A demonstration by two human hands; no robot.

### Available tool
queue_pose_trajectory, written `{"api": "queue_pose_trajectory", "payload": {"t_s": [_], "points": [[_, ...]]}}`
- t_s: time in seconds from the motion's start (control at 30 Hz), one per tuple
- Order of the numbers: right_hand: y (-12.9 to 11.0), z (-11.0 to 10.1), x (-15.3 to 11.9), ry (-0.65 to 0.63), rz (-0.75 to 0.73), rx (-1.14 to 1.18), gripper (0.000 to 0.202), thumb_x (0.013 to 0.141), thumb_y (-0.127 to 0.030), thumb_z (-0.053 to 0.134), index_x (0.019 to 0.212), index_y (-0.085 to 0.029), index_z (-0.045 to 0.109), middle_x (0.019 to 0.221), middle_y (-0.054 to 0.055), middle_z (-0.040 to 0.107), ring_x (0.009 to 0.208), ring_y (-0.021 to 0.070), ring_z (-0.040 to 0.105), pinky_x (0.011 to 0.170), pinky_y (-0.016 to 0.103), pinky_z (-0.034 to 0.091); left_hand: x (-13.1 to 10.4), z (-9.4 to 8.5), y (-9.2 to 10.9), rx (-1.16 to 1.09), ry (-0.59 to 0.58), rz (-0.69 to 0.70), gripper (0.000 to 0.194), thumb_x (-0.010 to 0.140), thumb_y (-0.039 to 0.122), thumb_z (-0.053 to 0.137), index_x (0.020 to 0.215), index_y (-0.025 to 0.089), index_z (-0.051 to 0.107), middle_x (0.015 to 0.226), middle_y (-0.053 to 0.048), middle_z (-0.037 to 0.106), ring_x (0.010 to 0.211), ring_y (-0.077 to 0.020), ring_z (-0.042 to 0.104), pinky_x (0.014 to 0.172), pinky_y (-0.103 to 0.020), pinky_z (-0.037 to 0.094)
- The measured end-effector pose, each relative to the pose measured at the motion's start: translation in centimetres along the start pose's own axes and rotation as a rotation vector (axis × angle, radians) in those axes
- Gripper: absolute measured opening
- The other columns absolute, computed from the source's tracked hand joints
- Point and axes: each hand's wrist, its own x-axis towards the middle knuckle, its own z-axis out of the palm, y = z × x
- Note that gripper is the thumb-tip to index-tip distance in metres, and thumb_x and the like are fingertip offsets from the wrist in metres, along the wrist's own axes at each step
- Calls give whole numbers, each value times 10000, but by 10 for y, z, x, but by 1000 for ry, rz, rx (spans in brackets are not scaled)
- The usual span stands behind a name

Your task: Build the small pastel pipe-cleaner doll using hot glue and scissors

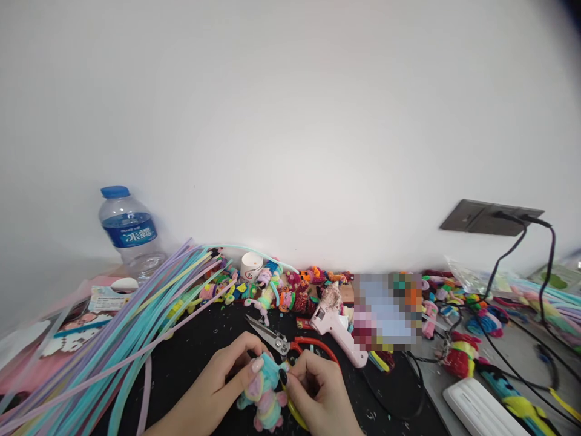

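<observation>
A small pastel figure of fuzzy pipe cleaners [267,399], in turquoise, pink and yellow, is held at the front of the black mat. My left hand [227,375] is closed on its upper left side, thumb against the turquoise part. On its other side, my right hand [318,387] has thumb and forefinger pinched at a small black piece [283,376] by the figure's upper edge. Whether that piece is attached cannot be made out. Just beyond my hands lie scissors [276,343] with red-orange handles, blades spread. A pale pink hot glue gun [338,333] rests to their right.
Long pastel pipe cleaners [136,339] fan across the left side. Behind them stands a water bottle [129,230]. Several fuzzy figures [290,300] and a paper cup [251,266] line the wall. At right are black cables [497,339], a wall socket [476,217] and a white box-like object [483,409].
</observation>
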Motion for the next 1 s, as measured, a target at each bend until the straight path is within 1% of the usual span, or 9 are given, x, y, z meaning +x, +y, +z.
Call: {"api": "queue_pose_trajectory", "payload": {"t_s": [0.37,0.5,0.7,0.87,1.0], "points": [[-2,0,-1,-9,-6,-1,237,761,-219,521,541,-182,441,476,-30,465,447,80,348,423,196,253,0,0,6,9,6,10,237,885,375,411,946,200,559,828,-4,580,725,-149,518,672,-240,411],[-3,-1,0,-11,-1,9,237,753,-224,535,541,-184,439,473,-40,440,445,79,341,426,198,252,1,-1,6,11,7,16,244,884,373,408,941,200,569,819,-8,588,714,-151,514,663,-243,409],[-1,-1,1,-22,-2,36,211,782,-265,505,595,-179,458,507,-21,475,471,93,376,446,205,282,1,-1,7,3,34,17,257,879,379,413,935,196,584,804,-11,594,690,-150,509,633,-238,402],[0,-1,0,-18,9,60,255,809,-332,500,608,-179,466,517,-1,520,468,101,422,452,210,309,0,0,7,-41,65,13,257,862,394,439,914,193,591,801,-17,610,684,-153,514,616,-232,402],[-1,-1,0,-23,7,67,275,819,-354,483,609,-177,463,539,22,555,489,116,473,469,214,341,0,1,4,-56,69,-9,252,853,403,458,919,195,582,791,-14,606,670,-148,512,588,-222,393]]}}
